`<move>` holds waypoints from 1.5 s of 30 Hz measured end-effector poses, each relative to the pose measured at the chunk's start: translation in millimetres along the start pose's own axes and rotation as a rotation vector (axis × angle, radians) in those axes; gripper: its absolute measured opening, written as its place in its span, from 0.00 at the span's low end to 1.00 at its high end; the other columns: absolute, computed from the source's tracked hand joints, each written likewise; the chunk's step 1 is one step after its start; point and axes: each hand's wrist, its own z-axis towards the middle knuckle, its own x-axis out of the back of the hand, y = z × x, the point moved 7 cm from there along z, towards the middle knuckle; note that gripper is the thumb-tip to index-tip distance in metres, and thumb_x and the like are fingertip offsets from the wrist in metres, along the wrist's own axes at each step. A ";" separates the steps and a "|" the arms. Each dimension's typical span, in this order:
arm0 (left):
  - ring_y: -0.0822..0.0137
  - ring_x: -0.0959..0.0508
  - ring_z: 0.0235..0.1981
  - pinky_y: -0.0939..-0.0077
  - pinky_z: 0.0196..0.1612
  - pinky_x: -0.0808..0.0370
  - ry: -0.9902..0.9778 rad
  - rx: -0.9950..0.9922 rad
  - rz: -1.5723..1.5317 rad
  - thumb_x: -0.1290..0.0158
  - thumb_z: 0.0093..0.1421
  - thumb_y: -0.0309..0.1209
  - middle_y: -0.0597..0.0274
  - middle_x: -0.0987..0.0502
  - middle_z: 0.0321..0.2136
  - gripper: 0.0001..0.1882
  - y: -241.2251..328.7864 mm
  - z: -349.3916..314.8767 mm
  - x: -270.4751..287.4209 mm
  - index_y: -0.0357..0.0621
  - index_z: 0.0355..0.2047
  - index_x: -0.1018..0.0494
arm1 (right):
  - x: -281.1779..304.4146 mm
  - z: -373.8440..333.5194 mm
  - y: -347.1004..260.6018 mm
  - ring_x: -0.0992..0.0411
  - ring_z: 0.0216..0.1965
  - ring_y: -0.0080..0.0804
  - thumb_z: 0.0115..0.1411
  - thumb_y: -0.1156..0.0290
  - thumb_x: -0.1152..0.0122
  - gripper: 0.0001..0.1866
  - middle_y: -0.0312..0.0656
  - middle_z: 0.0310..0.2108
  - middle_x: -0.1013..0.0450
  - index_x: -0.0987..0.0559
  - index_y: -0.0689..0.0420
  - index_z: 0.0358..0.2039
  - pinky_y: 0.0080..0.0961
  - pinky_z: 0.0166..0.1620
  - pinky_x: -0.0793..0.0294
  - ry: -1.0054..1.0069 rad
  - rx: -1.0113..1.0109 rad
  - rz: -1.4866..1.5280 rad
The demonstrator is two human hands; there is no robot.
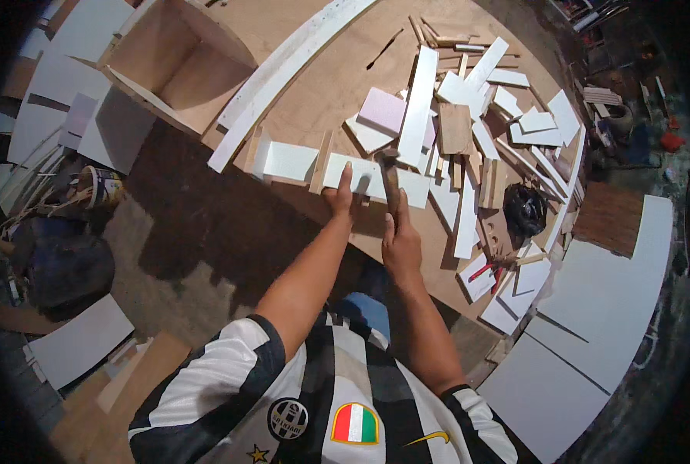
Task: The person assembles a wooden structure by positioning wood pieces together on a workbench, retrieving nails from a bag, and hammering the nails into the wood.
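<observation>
A long narrow white board (292, 160) with thin upright wooden dividers (322, 161) lies along the near edge of the workbench. My left hand (342, 195) grips its near side, one digit stretched over the white face and the other fingers hidden below. In my right hand (401, 246) is a hammer (391, 185), held by its handle. The hammer's head is over the board's right part, to the right of my left hand; whether it touches the board I cannot tell.
White and bare wood offcuts (418, 108) crowd the bench's right side, around a black plastic bag (524, 210). An open wooden box (186, 69) and a long white strip (283, 69) lie at the left. Large white panels (569, 340) stand right of the bench; a bucket (101, 185) is at far left.
</observation>
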 end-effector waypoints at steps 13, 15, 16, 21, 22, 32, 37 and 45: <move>0.66 0.24 0.49 0.68 0.54 0.28 0.021 -0.101 -0.066 0.31 0.57 0.39 0.59 0.23 0.50 0.31 -3.4 -1.2 1.1 0.34 0.55 0.27 | -2.2 3.6 3.8 0.24 0.38 0.67 0.72 0.60 0.51 0.32 0.64 0.37 0.22 0.47 0.37 0.73 0.56 0.39 0.28 -0.159 -0.187 -0.114; 0.65 0.23 0.48 0.68 0.54 0.27 0.025 -0.095 -0.051 0.32 0.57 0.40 0.58 0.22 0.50 0.30 -3.0 -0.1 -3.2 0.34 0.54 0.26 | -4.7 -2.2 9.4 0.23 0.37 0.65 0.71 0.59 0.50 0.31 0.62 0.35 0.22 0.44 0.37 0.73 0.55 0.39 0.28 -0.091 -0.139 -0.149; 0.64 0.22 0.47 0.68 0.53 0.26 0.028 -0.087 -0.032 0.33 0.58 0.40 0.57 0.21 0.49 0.28 -2.2 -2.7 -3.9 0.33 0.52 0.24 | -2.1 -2.6 12.0 0.23 0.37 0.65 0.71 0.59 0.50 0.31 0.62 0.35 0.22 0.44 0.37 0.73 0.55 0.39 0.28 -0.089 -0.146 -0.149; 0.64 0.22 0.49 0.68 0.55 0.28 0.042 -0.001 0.094 0.33 0.58 0.43 0.57 0.22 0.50 0.31 8.3 -9.3 0.7 0.33 0.54 0.25 | 13.9 -13.7 38.0 0.23 0.42 0.62 0.70 0.56 0.50 0.30 0.60 0.41 0.22 0.38 0.48 0.70 0.50 0.43 0.25 -0.011 -0.164 -0.072; 0.64 0.23 0.49 0.69 0.55 0.29 0.026 0.021 0.142 0.33 0.58 0.43 0.57 0.22 0.50 0.31 9.3 -13.6 1.7 0.33 0.54 0.25 | 13.5 -21.9 51.7 0.23 0.42 0.62 0.70 0.56 0.50 0.30 0.60 0.41 0.22 0.38 0.48 0.70 0.50 0.43 0.25 -0.006 -0.166 -0.072; 0.71 0.24 0.37 0.72 0.44 0.28 -0.165 0.105 0.513 0.41 0.63 0.54 0.62 0.22 0.35 0.27 -28.2 -20.3 46.3 0.38 0.43 0.22 | 23.2 -80.0 160.2 0.26 0.47 0.57 0.67 0.59 0.43 0.21 0.54 0.46 0.26 0.29 0.61 0.54 0.47 0.46 0.27 0.409 -0.224 -0.111; 0.71 0.24 0.30 0.71 0.37 0.26 -0.207 -0.019 0.486 0.43 0.66 0.47 0.62 0.22 0.26 0.21 -39.6 -85.5 35.6 0.37 0.33 0.21 | 8.5 -71.5 193.5 0.28 0.51 0.55 0.66 0.61 0.41 0.22 0.53 0.50 0.29 0.31 0.60 0.55 0.47 0.50 0.28 0.305 -0.454 -0.185; 0.71 0.21 0.28 0.72 0.32 0.24 -0.717 -0.128 0.890 0.42 0.66 0.39 0.59 0.18 0.31 0.18 -76.0 -176.8 -76.5 0.37 0.48 0.21 | 4.5 -48.9 221.9 0.29 0.51 0.53 0.61 0.62 0.36 0.25 0.51 0.49 0.29 0.29 0.58 0.55 0.46 0.47 0.24 0.231 -0.266 -0.391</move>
